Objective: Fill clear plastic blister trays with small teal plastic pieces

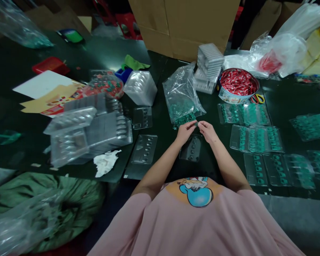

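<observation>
My left hand (186, 131) and my right hand (207, 131) meet fingertip to fingertip at the mouth of a clear plastic bag (180, 85). Both have their fingers pinched together. A tiny dark green piece (196, 124) seems to sit between them, too small to make out well. Loose green pieces (185, 118) spill from the bag beside my left fingers. Below my hands lies a clear blister tray (191, 148) with a row of hollows, partly behind my left forearm. Two more clear trays, one nearer (144, 149) and one farther (142, 117), lie to the left.
Trays filled with green pieces (257, 138) lie in rows on the right. A round tin (236, 87) of red wrapped pieces stands behind them, with scissors (257, 99) alongside. Stacked clear trays (101, 131) and crumpled white tissue (106, 163) occupy the left. A cardboard box (184, 28) rises at the back.
</observation>
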Tool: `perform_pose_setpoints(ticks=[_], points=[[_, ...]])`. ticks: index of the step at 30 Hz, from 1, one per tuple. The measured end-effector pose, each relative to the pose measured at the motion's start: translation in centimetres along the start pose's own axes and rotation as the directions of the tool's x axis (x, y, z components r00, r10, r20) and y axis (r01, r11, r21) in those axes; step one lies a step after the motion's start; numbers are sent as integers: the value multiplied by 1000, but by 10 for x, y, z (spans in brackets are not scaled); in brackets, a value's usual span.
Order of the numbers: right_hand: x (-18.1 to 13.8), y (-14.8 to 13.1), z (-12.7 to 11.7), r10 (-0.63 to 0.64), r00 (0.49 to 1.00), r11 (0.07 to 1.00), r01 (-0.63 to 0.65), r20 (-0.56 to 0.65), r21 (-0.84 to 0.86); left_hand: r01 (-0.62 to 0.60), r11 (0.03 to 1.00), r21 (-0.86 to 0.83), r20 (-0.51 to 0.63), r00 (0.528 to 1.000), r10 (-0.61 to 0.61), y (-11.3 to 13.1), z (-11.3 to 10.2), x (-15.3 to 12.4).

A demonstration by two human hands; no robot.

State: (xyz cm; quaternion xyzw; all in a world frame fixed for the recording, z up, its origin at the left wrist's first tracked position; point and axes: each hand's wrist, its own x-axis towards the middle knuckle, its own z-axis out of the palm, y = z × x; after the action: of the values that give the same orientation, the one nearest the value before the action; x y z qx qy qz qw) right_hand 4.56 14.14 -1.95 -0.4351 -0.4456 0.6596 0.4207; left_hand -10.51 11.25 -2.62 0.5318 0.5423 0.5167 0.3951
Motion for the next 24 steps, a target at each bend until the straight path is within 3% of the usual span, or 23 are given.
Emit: perform_pose_setpoints(ticks=[4,8,12,17,24], points=[[-7,-1,3,89,995,994,-92,50,57,85,986,-144,14,996,-84,9,2,-5],[-16,4,2,101,994,994,-99,50,-41,126,977,-170,-8,992,-129,9,-2,-10],[-23,14,-13,-68,997,951,73,29,-301,160,987,-2,106,982,-159,0,-7,-18],[-30,25,-29,-135,991,888,132,24,-440,22,961,276,309,945,-110,-8,-6,-23],[-31,27,-32,-137,990,868,132,25,-478,-114,892,438,298,954,-24,-7,1,-23]])
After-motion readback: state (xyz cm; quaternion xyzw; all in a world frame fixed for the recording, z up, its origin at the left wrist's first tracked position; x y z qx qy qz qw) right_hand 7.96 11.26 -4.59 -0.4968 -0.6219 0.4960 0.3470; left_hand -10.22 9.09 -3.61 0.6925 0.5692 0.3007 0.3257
